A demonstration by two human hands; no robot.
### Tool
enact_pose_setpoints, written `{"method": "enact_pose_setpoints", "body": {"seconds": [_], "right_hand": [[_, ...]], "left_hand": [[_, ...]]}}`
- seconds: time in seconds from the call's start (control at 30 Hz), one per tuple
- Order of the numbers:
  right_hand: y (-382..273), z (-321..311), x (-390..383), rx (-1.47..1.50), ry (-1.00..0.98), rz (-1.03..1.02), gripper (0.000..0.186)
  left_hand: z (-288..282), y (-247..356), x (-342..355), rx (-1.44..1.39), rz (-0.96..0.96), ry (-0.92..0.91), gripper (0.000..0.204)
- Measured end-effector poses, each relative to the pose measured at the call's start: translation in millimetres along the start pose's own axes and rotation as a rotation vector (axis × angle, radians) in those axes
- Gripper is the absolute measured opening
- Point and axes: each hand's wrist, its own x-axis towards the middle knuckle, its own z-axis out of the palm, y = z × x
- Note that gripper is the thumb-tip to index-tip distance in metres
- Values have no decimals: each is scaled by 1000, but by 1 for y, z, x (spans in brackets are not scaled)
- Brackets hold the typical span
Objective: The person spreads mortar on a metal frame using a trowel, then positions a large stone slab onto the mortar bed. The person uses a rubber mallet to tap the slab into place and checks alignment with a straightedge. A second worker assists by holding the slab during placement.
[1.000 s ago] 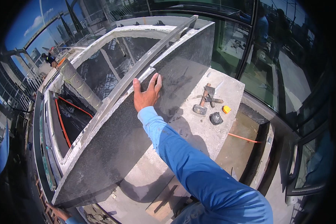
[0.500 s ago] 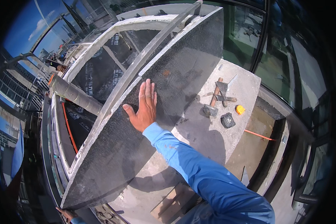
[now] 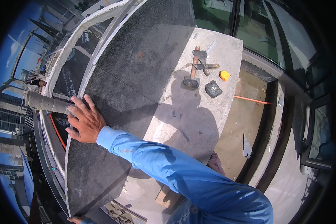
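Two hands attend a dark stone slab [image 3: 97, 160] at the left of the frame: the right hand [image 3: 86, 121], fingers spread and unclosed, lies across its curved rim, while the left hand [image 3: 76, 220], largely cut off at the lower left, meets the bottom corner, its grip impossible to make out. The wide-apart placement likely steadies the piece at rim and corner together. A hammer [image 3: 191, 83], a crossed bladed tool [image 3: 201, 56], a yellow case [image 3: 224, 75] and a black rounded object [image 3: 213, 89] sit on the pale worktop [image 3: 227, 44] at upper centre, presumably set aside to free both hands yet be within reach. The slab shows a charcoal, finely speckled face, partly in shadow, with a paler edge; a thin straight seam [image 3: 127, 85] divides it from a matching panel [image 3: 149, 41] above.
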Motion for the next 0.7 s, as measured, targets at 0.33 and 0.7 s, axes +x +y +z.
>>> {"method": "enact_pose_setpoints", "body": {"seconds": [0.33,0.7], "right_hand": [[2,-4,-1,-2,-59,-8,53],[30,-63,55,-96,-15,-204,46]], "left_hand": [[28,-1,-13,-4,26,88,85],[-1,10,-12,-95,-12,157,83]]}}
